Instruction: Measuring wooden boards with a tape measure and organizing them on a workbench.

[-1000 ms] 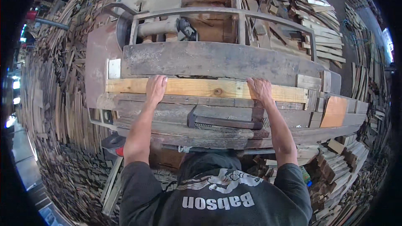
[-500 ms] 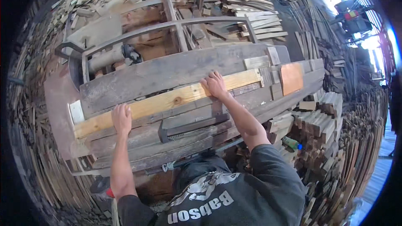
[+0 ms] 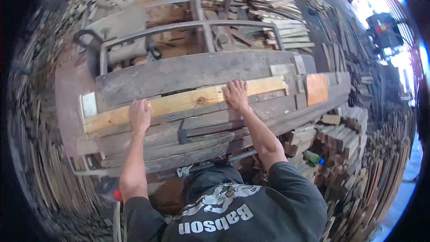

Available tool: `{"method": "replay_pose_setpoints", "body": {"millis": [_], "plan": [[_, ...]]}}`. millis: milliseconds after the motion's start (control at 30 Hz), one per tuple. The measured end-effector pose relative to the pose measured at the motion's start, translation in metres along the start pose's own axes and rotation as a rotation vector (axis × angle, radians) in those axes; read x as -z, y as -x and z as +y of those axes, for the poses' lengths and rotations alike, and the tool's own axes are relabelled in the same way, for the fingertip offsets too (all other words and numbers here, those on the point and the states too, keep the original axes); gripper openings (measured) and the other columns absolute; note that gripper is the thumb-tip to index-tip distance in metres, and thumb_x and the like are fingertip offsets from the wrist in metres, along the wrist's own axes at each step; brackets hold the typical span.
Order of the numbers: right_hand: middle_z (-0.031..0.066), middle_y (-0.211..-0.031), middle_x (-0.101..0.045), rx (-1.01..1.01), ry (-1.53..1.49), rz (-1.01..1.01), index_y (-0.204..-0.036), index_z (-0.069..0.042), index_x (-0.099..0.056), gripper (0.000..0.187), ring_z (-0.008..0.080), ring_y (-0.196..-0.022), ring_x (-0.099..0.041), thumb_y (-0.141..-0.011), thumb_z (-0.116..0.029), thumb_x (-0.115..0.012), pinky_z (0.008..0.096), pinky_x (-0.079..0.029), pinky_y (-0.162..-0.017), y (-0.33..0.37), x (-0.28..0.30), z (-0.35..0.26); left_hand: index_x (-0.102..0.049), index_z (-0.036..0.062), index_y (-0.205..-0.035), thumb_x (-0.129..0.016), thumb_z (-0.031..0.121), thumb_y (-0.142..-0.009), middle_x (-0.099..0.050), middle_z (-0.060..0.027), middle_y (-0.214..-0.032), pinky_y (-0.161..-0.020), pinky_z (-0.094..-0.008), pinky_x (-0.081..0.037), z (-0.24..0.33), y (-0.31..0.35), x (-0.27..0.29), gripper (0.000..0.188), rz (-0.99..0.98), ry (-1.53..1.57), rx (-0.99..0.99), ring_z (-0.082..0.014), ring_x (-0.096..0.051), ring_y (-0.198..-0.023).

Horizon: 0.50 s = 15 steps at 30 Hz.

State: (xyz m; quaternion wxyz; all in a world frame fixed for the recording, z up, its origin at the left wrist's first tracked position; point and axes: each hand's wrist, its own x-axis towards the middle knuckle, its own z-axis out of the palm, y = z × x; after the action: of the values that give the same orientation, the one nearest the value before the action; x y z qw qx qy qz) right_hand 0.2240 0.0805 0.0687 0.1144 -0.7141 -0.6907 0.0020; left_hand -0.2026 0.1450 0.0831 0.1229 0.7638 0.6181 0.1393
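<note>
A pale yellow wooden plank (image 3: 188, 101) lies lengthwise on top of a load of grey weathered boards (image 3: 192, 71) stacked on a metal cart. My left hand (image 3: 139, 115) presses flat on the plank near its left end, fingers together. My right hand (image 3: 236, 94) rests on the same plank right of its middle, fingers curled over its near edge. Both forearms reach up from the lower edge. A black hammer (image 3: 204, 130) lies among the grey boards just below my hands.
A steel tube frame (image 3: 197, 26) rises behind the boards. A small orange board (image 3: 317, 88) sits at the right end of the load. Stacks of cut timber (image 3: 345, 134) stand to the right and piles of scrap wood surround the cart.
The view has swung to the right. My left hand has slid right along the pale plank from near its end. My right hand stays on the plank.
</note>
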Motion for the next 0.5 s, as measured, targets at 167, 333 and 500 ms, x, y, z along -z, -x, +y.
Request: {"method": "replay_pose_setpoints", "body": {"millis": [167,333,500], "plan": [[0.0186,-0.109,-0.054,0.011,0.03,0.147,-0.106,-0.003,-0.055,0.038,0.0394,-0.117,-0.045,-0.093,-0.039,-0.055,0.0553,-0.029,-0.107,0.008,-0.007,0.008,-0.059,0.0049,-0.116,-0.065,0.026,-0.091,-0.06,-0.0212,-0.121,-0.105,-0.05,-0.039,0.016,0.001,0.003,0.034,0.006,0.044,0.09,-0.0403,-0.049,-0.125],[0.0215,-0.125,-0.055,-0.111,-0.052,-0.261,-0.108,0.0,-0.055,0.037,0.0408,-0.126,-0.043,-0.092,-0.033,-0.057,0.0523,-0.028,-0.109,-0.006,0.024,-0.014,-0.059,0.0067,-0.116,-0.065,0.033,-0.091,-0.06,-0.0213,-0.12,-0.103,-0.0522,-0.038,0.012,0.001,0.024,0.037,-0.095,0.099,0.172,-0.0409,-0.052,-0.118],[0.0188,-0.132,-0.054,-0.072,-0.037,-0.134,-0.124,0.0,-0.055,0.045,0.0377,-0.131,-0.041,-0.094,-0.033,-0.056,0.0519,-0.021,-0.116,0.004,0.013,-0.003,-0.057,0.0041,-0.125,-0.062,0.046,-0.09,-0.053,-0.0168,-0.125,-0.107,-0.0525,-0.034,0.01,0.02,-0.005,0.055,0.157,-0.019,0.056,-0.0366,-0.044,-0.125]]}}
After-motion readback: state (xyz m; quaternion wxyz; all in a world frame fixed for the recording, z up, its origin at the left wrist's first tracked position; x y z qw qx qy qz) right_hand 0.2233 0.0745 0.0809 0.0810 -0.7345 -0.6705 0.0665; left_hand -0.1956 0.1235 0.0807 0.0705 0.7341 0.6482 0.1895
